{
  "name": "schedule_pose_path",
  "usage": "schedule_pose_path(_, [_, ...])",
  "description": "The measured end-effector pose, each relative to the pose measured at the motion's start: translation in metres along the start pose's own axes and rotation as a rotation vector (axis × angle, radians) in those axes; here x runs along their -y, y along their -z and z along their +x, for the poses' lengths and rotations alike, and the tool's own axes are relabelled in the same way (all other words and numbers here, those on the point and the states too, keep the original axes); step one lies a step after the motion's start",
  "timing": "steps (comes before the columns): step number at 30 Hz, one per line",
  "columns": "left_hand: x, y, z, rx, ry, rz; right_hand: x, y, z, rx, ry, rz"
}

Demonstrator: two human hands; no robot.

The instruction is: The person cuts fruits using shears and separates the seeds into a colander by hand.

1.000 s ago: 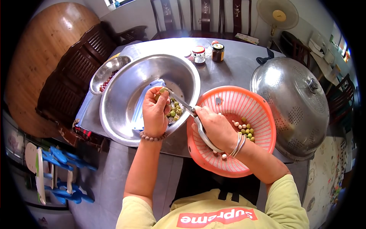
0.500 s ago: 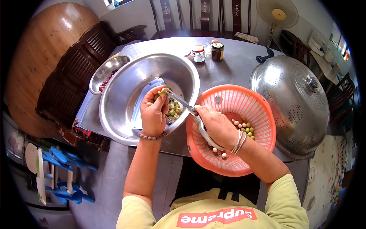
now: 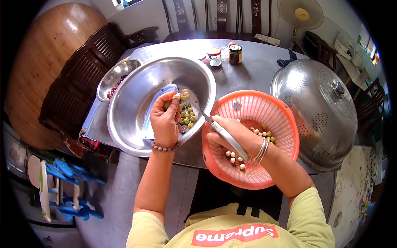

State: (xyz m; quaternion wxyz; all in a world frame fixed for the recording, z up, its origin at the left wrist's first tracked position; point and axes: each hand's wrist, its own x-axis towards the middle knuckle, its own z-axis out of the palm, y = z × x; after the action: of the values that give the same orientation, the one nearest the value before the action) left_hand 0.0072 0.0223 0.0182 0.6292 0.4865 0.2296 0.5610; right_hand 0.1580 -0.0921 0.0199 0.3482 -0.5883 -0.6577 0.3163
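My left hand (image 3: 164,118) is closed over the large steel basin, pinching a pale peeled lotus seed (image 3: 177,96) between thumb and fingertips. A green lotus seed (image 3: 166,104) shows among its curled fingers. My right hand (image 3: 233,134) is wrapped round the grey handle of scissors (image 3: 225,134), whose narrow metal tip points toward the seed. Below that hand, white peeled seeds (image 3: 233,160) and a few green ones (image 3: 269,134) lie in an orange plastic colander (image 3: 285,120). Green seeds and split shells (image 3: 188,118) sit in the steel basin (image 3: 128,111) beside a light blue tray (image 3: 151,113).
A smaller steel bowl (image 3: 111,76) with dark red fruit stands behind the basin at left. Two jars (image 3: 215,58) are at the table's back. A large perforated steel lid (image 3: 316,111) leans at right. A fan (image 3: 300,14) and wooden chairs (image 3: 222,20) stand beyond.
The seed at my left fingertips now shows white where green skin showed before. My right hand has shifted its hold, and the scissors' tip has drawn back slightly from the seed.
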Motion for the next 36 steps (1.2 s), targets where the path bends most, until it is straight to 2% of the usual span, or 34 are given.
schedule_pose_path(3, [-0.001,-0.005,0.0,-0.023,-0.006,0.005,-0.011,0.0,0.0,0.001,0.053,0.013])
schedule_pose_path(6, [0.001,0.0,0.005,-0.055,0.021,-0.05,-0.011,-0.002,-0.002,0.049,-0.049,0.114])
schedule_pose_path(8, [0.0,0.001,0.004,-0.026,0.054,-0.111,-0.008,0.001,0.001,-0.03,0.055,-0.115])
schedule_pose_path(9, [-0.001,0.0,0.003,-0.026,0.054,-0.11,-0.009,0.001,0.003,-0.031,0.055,-0.114])
schedule_pose_path(11, [-0.001,-0.002,0.0,0.129,0.049,-0.036,-0.013,0.0,0.006,-0.026,0.073,-0.203])
schedule_pose_path(15, [0.002,-0.006,-0.002,0.163,-0.012,0.167,-0.015,-0.001,-0.001,-0.112,0.152,-0.318])
schedule_pose_path(18, [0.004,-0.008,-0.002,0.136,-0.047,0.224,-0.012,0.003,-0.007,-0.114,0.133,-0.385])
schedule_pose_path(20, [0.007,-0.006,0.001,0.089,-0.116,0.285,-0.014,0.009,-0.008,-0.033,0.12,-0.421])
schedule_pose_path(23, [0.005,-0.004,0.001,-0.026,-0.075,0.215,0.0,0.021,-0.015,0.017,0.091,-0.402])
schedule_pose_path(27, [0.007,0.003,0.003,-0.009,-0.035,0.172,-0.002,0.031,-0.023,-0.066,0.196,-0.434])
schedule_pose_path(28, [0.006,0.002,0.003,-0.007,-0.034,0.173,-0.002,0.035,-0.025,-0.033,0.132,-0.369])
schedule_pose_path(30, [0.004,-0.001,0.0,0.08,0.049,0.182,0.0,0.042,-0.029,-0.076,0.158,-0.32])
schedule_pose_path(31, [0.002,0.0,-0.001,0.217,0.095,0.216,0.002,0.045,-0.032,-0.118,0.184,-0.274])
schedule_pose_path(33, [-0.002,-0.006,-0.005,0.439,0.121,0.378,0.007,0.052,-0.035,-0.122,0.119,-0.19])
schedule_pose_path(34, [0.007,-0.002,-0.004,0.569,0.054,0.405,0.007,0.053,-0.036,-0.152,0.114,-0.131])
schedule_pose_path(35, [0.007,-0.002,-0.004,0.577,0.056,0.403,0.008,0.055,-0.037,-0.182,0.11,-0.072])
schedule_pose_path(36, [0.006,-0.003,-0.004,0.635,0.113,0.412,0.018,0.059,-0.039,-0.169,0.008,-0.016])
